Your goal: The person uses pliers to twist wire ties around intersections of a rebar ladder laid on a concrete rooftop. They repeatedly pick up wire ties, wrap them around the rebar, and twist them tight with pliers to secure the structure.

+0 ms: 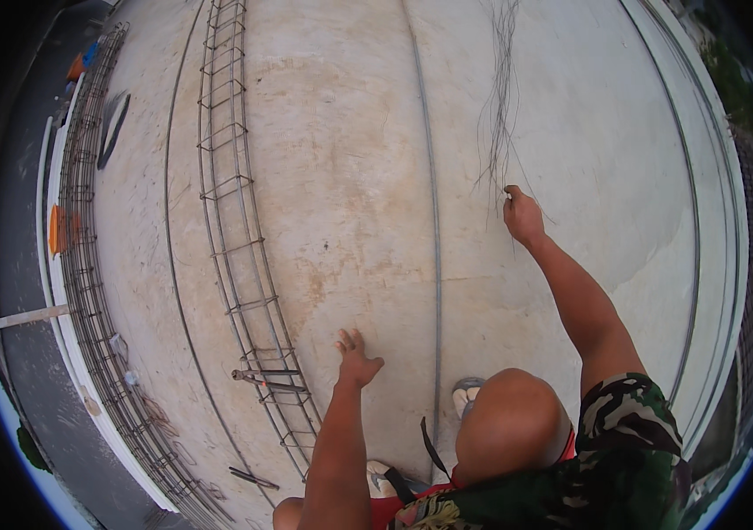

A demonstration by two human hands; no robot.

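Observation:
A loose bundle of thin wires stretches down from the top of the pale concrete surface. At its lower end, my right hand is closed, and strands run to its pinched fingertips; how many it grips I cannot make out. My left hand has its fingers spread low over the concrete, holding nothing. To the left of that hand lies a long narrow rebar cage with square ties. A dark two-handled tool rests across its near part.
A single steel bar lies lengthwise between my arms; a thinner one runs left of the cage. More rebar cages line the left edge, with an orange object. Short dark rods lie near left. Bars follow the right edge.

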